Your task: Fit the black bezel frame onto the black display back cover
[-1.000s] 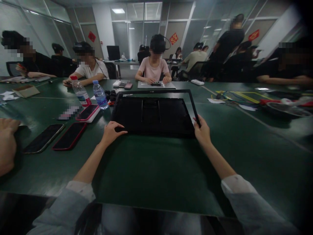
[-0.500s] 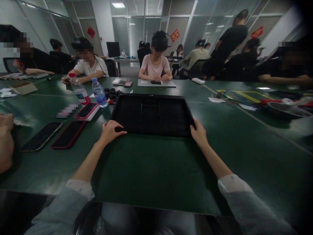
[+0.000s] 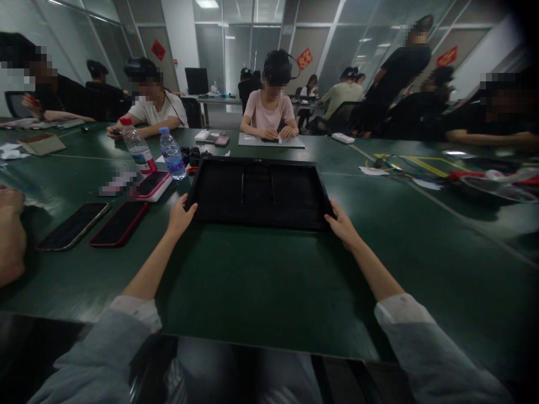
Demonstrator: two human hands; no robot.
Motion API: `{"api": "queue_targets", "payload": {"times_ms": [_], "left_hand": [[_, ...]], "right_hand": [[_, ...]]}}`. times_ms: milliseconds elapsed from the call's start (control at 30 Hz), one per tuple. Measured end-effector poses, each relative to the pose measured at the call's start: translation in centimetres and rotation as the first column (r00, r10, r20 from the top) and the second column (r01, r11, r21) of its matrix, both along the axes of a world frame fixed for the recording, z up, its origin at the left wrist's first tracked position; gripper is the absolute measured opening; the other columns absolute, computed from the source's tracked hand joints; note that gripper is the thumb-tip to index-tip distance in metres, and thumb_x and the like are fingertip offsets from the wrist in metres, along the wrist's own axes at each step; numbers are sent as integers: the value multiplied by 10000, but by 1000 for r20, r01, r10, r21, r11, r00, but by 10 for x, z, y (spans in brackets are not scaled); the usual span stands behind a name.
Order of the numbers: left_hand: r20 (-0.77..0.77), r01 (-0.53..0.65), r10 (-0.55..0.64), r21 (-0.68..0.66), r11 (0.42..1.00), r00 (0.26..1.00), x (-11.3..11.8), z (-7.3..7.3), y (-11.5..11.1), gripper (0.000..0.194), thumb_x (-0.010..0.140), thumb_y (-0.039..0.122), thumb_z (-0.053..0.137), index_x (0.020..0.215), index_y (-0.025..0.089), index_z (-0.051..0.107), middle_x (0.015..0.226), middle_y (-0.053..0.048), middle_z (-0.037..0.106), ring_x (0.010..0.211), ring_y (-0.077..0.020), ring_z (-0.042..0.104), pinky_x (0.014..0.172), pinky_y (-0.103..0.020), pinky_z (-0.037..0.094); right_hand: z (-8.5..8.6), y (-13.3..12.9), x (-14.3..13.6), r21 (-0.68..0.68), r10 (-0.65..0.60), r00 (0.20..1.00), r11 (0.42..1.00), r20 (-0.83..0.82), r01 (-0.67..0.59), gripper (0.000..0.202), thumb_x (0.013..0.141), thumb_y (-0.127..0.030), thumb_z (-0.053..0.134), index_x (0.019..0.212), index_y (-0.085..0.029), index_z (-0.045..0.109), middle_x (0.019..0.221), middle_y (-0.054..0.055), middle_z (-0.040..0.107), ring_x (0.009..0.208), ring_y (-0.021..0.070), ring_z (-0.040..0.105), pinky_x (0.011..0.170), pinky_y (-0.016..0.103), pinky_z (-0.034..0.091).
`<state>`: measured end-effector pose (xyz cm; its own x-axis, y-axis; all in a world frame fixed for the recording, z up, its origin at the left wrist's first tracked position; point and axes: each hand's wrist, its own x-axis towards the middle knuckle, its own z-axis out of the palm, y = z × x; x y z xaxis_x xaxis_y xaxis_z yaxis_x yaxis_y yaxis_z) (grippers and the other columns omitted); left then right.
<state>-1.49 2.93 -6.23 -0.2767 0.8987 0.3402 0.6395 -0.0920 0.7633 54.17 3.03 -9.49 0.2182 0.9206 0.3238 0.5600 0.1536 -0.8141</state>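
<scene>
In front of me on the green table lies a black, shallow, rectangular tray-like panel (image 3: 290, 216) with a raised rim. Two thin rods or strips run down from a block at its far middle. My left hand (image 3: 180, 216) grips the panel's left edge near the front corner, thumb on the near side and fingers partly hidden behind the rim. On the opposite side, my right hand (image 3: 341, 223) is closed on the right edge by the front corner, its thumb over the rim.
Left of the panel are two water bottles (image 3: 172, 154) and several phones (image 3: 120, 224) on the green table (image 3: 261, 292). Another person's hand (image 3: 10, 235) rests at far left. Cables (image 3: 404, 168) and a metal bowl (image 3: 497, 188) lie right. A person (image 3: 269, 112) sits opposite.
My left hand has shifted from the panel's front left corner to its left edge, its fingers now around the side. The right hand stays on the right edge.
</scene>
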Motion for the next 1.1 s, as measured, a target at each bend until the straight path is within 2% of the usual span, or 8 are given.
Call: {"api": "queue_targets", "payload": {"times_ms": [100,200,333,567,700,900,1000,1100], "left_hand": [[-6,-86,86,-34,996,996,-10,3,-1,475,900,385,665,1319,164,694,1288,-174,723,1208,-317,677,1095,-475,503],[-165,-165,152,-72,984,974,-13,9,-7,463,932,417,612,1292,147,722,1240,-173,741,1167,-325,687,1074,-474,509],[-353,-192,139,-118,974,925,-9,16,-13,488,993,419,513,1332,127,706,1278,-180,732,1181,-335,684,1050,-461,519],[-365,-222,154,-151,963,918,-3,20,-14,487,1018,402,489,1362,111,674,1298,-192,728,1225,-351,672,1059,-470,508],[-358,-182,127,-125,975,925,-3,16,-14,480,1024,401,479,1368,109,643,1323,-198,709,1232,-328,668,1074,-447,500],[-392,-189,134,-103,977,910,-1,16,-18,569,1041,439,400,1460,83,545,1405,-241,638,1326,-377,587,1096,-546,472],[-450,-230,204,-4,973,870,6,21,-22,646,1046,508,355,1529,96,478,1478,-250,571,1393,-404,505,1118,-620,421],[-508,-136,173,110,985,844,18,27,-25,706,1052,566,310,1601,130,396,1575,-233,484,1462,-374,426,1179,-605,347]], "right_hand": [[1,1,-6,18,25,1000,1000,-15,-25,745,836,-368,588,1554,-204,479,1615,108,481,1507,310,438,1284,562,284],[4,2,-12,56,3,999,998,52,-6,711,857,-402,585,1520,-159,508,1556,154,541,1467,322,488,1271,561,317],[7,2,-17,90,-42,989,995,139,29,663,890,-451,566,1464,-119,557,1461,198,611,1395,338,558,1240,552,372],[9,-1,-20,113,-26,980,994,197,4,641,946,-458,503,1501,-141,545,1501,176,584,1382,318,573,1218,518,412],[7,-1,-22,81,-138,925,990,355,116,602,986,-410,418,1521,-159,534,1482,177,597,1396,348,540,1182,587,414],[11,-3,-29,73,-164,909,986,383,148,598,1000,-422,374,1519,-177,542,1377,174,657,1294,341,590,1086,570,473],[20,-10,-36,90,-206,869,979,450,185,576,1012,-396,343,1495,-180,571,1326,180,676,1245,338,597,1048,568,470],[28,-20,-43,151,-287,789,958,542,245,558,1029,-387,319,1457,-175,608,1307,193,676,1242,349,569,1043,576,438]]}}
